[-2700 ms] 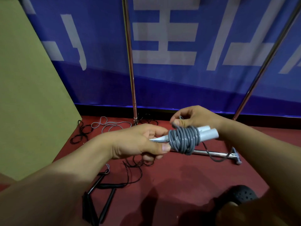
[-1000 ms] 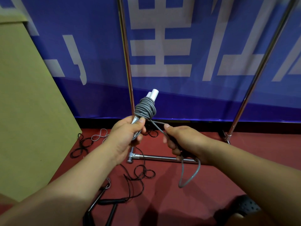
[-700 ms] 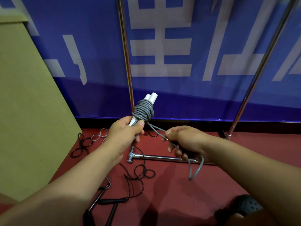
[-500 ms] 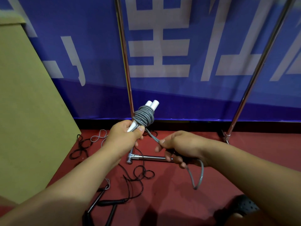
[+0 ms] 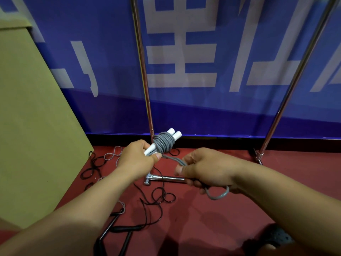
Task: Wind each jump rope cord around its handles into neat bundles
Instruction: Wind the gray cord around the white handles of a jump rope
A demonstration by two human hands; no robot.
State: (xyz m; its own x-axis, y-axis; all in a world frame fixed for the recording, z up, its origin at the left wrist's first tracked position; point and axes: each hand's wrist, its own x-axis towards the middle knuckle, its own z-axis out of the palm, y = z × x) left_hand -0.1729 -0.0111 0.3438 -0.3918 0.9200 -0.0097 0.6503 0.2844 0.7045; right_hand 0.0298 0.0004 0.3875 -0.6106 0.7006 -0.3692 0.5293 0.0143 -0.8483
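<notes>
My left hand (image 5: 137,160) grips the lower ends of two white jump rope handles (image 5: 174,133), held side by side and tilted up to the right. A grey cord (image 5: 163,143) is coiled tightly around them in a thick bundle. A doubled strand runs from the bundle to my right hand (image 5: 204,168), which is closed on it. The cord's end loop (image 5: 219,195) hangs below that hand. A black jump rope (image 5: 158,197) lies tangled on the red floor, its black handles (image 5: 125,229) nearer me. A pale rope (image 5: 112,154) lies by the wall.
A blue banner (image 5: 203,52) hangs on a chrome stand with two uprights (image 5: 143,71) and a foot bar (image 5: 166,178) on the floor. A tan board (image 5: 31,117) leans at left. A dark shoe (image 5: 273,239) sits at lower right.
The bundle has dropped lower and tilted more to the right. My right hand has slid along the strand toward the bundle, and the hanging loop has shortened.
</notes>
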